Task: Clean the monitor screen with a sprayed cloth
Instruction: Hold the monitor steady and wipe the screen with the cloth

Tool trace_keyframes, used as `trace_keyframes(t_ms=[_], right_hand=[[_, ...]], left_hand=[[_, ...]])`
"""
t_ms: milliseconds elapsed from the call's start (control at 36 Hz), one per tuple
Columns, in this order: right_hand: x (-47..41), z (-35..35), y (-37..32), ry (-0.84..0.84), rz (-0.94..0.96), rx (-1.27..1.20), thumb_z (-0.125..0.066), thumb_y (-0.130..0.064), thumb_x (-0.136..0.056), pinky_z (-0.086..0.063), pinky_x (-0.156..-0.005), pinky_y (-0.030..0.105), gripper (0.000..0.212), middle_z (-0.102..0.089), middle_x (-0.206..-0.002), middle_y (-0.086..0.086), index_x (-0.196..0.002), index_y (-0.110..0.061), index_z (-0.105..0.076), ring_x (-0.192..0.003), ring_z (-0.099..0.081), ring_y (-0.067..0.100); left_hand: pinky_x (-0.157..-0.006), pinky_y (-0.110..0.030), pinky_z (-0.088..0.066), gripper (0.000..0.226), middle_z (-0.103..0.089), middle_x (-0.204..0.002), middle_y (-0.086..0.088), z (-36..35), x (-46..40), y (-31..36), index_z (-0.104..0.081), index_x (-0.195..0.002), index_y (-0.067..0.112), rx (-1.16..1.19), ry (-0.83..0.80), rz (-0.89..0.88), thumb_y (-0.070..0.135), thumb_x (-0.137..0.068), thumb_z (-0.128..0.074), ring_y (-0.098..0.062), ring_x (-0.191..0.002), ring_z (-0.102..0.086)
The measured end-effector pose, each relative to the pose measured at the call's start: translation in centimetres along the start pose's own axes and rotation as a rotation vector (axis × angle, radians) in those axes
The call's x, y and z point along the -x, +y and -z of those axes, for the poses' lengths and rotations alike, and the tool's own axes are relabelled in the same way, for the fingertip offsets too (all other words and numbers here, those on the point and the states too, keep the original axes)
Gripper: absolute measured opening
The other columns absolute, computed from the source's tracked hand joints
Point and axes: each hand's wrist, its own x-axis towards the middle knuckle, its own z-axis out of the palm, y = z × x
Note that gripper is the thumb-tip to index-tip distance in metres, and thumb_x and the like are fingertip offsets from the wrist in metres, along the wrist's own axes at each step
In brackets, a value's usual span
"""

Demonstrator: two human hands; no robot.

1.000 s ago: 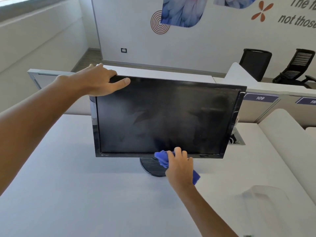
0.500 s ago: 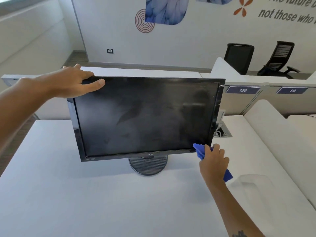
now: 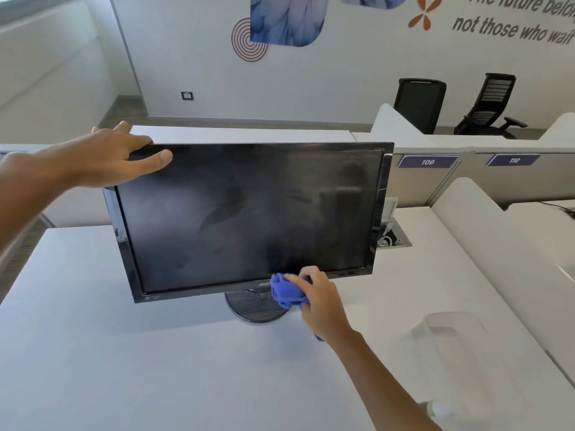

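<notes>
A black monitor [image 3: 245,213] on a round stand [image 3: 255,306] sits on a white desk [image 3: 124,353]; its dark screen shows smudges. My left hand [image 3: 115,157] grips the monitor's top left corner, thumb on the screen's front. My right hand [image 3: 320,300] holds a bunched blue cloth [image 3: 286,290] pressed against the bottom bezel, just right of the centre logo. Part of the cloth hangs out below my wrist.
A clear plastic container [image 3: 451,337] stands on the desk at the right, and a blurred bottle top [image 3: 435,409] shows near the lower right. White dividers [image 3: 473,219] border the desk's right side, with a cable port [image 3: 392,241] behind the monitor. Two office chairs [image 3: 420,104] stand far back.
My right hand swept the cloth along the bottom edge from the centre to the right corner, then back left toward the centre. My left hand kept its grip on the top left corner.
</notes>
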Motion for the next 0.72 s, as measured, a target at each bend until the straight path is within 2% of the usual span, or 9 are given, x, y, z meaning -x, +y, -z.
trace_keyframes(t_ms=[111, 194, 250, 306, 361, 444, 528, 639, 722], right_hand=[[-3.8, 3.7, -3.1, 0.478, -0.108, -0.247, -0.054, 0.008, -0.083, -0.049, -0.102, 0.037, 0.065, -0.052, -0.129, 0.002, -0.145, -0.011, -0.063, -0.114, -0.056, 0.025], [-8.1, 7.3, -4.6, 0.805, -0.119, -0.183, -0.059, 0.004, -0.089, -0.04, -0.106, 0.028, 0.056, -0.055, -0.131, 0.014, -0.144, -0.004, -0.062, -0.118, -0.053, 0.027], [-11.1, 9.2, -5.1, 0.905, -0.112, -0.095, -0.061, 0.003, -0.086, -0.042, -0.106, 0.031, 0.059, -0.057, -0.133, 0.02, -0.145, -0.004, -0.063, -0.12, -0.054, 0.031], [-13.3, 10.2, -5.1, 0.89, -0.08, 0.061, -0.065, 0.0, -0.083, -0.044, -0.106, 0.045, 0.066, -0.055, -0.142, 0.022, -0.149, -0.009, -0.061, -0.125, -0.054, 0.037], [-14.8, 10.2, -4.3, 0.766, -0.018, 0.256, -0.066, -0.004, -0.083, -0.041, -0.107, 0.049, 0.072, -0.046, -0.152, 0.017, -0.154, -0.017, -0.057, -0.131, -0.05, 0.037], [-15.6, 9.8, -2.2, 0.583, 0.024, 0.451, -0.064, -0.007, -0.085, -0.039, -0.108, 0.051, 0.077, -0.034, -0.158, 0.009, -0.158, -0.024, -0.049, -0.135, -0.044, 0.035], [-15.7, 10.4, -0.2, 0.62, -0.126, 0.43, -0.069, -0.008, -0.084, -0.045, -0.102, 0.05, 0.078, -0.044, -0.151, 0.011, -0.157, -0.025, -0.05, -0.127, -0.049, 0.035], [-15.2, 11.4, 2.0, 0.716, -0.446, 0.341, -0.082, -0.009, -0.081, -0.055, -0.1, 0.048, 0.072, -0.047, -0.146, 0.01, -0.147, -0.023, -0.057, -0.123, -0.053, 0.032], [-15.5, 11.8, 2.2, 0.821, -0.609, 0.211, -0.086, -0.01, -0.082, -0.06, -0.093, 0.048, 0.055, -0.048, -0.144, 0.007, -0.133, -0.019, -0.066, -0.118, -0.057, 0.029]], left_hand=[[-0.113, -0.063, -0.044, 0.107, -0.055, -0.132, -0.007, -0.4, -1.0, -1.1, -0.064, -0.138, 0.035, -0.004, 0.004, -0.026, 0.109, -0.076, -0.018, -0.046, -0.124, -0.052], [-0.109, -0.063, -0.046, 0.101, -0.052, -0.116, -0.003, -0.4, -1.2, -1.4, -0.066, -0.13, 0.037, -0.015, -0.003, -0.047, 0.108, -0.077, -0.018, -0.043, -0.114, -0.053], [-0.107, -0.062, -0.046, 0.102, -0.049, -0.109, 0.0, -0.4, -1.4, -1.4, -0.065, -0.13, 0.035, -0.026, -0.006, -0.06, 0.108, -0.078, -0.017, -0.043, -0.11, -0.052], [-0.107, -0.061, -0.046, 0.104, -0.046, -0.104, 0.002, -0.4, -1.4, -1.4, -0.065, -0.129, 0.032, -0.028, 0.001, -0.067, 0.108, -0.077, -0.015, -0.043, -0.107, -0.052], [-0.108, -0.06, -0.045, 0.11, -0.048, -0.106, 0.001, -0.4, -1.1, -1.1, -0.064, -0.137, 0.031, -0.013, 0.003, -0.06, 0.108, -0.076, -0.014, -0.045, -0.109, -0.051], [-0.116, -0.06, -0.039, 0.121, -0.055, -0.132, -0.015, -0.5, -0.8, -0.8, -0.059, -0.151, 0.031, 0.01, 0.006, -0.044, 0.11, -0.071, -0.014, -0.051, -0.135, -0.046], [-0.124, -0.062, -0.029, 0.124, -0.047, -0.157, -0.02, -0.9, -1.2, -1.3, -0.054, -0.158, 0.031, 0.026, 0.004, -0.031, 0.109, -0.071, -0.013, -0.052, -0.154, -0.03], [-0.124, -0.062, -0.028, 0.113, -0.05, -0.157, -0.013, -1.7, -2.5, -2.5, -0.056, -0.152, 0.035, 0.024, 0.005, -0.065, 0.108, -0.077, -0.015, -0.052, -0.157, -0.027], [-0.125, -0.065, -0.026, 0.102, -0.051, -0.157, -0.013, -2.0, -3.3, -3.1, -0.058, -0.146, 0.038, -0.001, 0.013, -0.081, 0.105, -0.081, -0.016, -0.053, -0.157, -0.028]])
